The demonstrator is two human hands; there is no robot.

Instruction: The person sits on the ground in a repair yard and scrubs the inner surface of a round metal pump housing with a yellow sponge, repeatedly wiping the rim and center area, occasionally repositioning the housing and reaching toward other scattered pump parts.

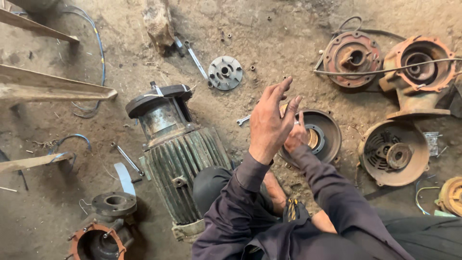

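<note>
**Motor in pieces, my fingers at the round end cover**

My right fingers [299, 126] are curling onto the inner edge of the rusty round end cover with the brass-coloured ring in its middle [321, 136], which is lying flat on the dirt floor [288, 43] just in front of my knees; I cannot tell whether they are properly clamped on it, since my other hand is hiding part of them. My left hand [270, 123] is hanging in the air above that cover, palm turned inward, fingers stretched apart and holding nothing, wrist bent up from the dark sleeve.

Judging by how things are lying, the stripping down looks well along: the grey-green ribbed motor body [185, 166] is lying on its side to my left with its dark fan end pointing away from me, and a small grey flange disc [224, 72], a rusty fan cover [393, 152] and a reddish pump casing [421, 67] are lying apart. A spanner [243, 120] is lying near the cover.
</note>
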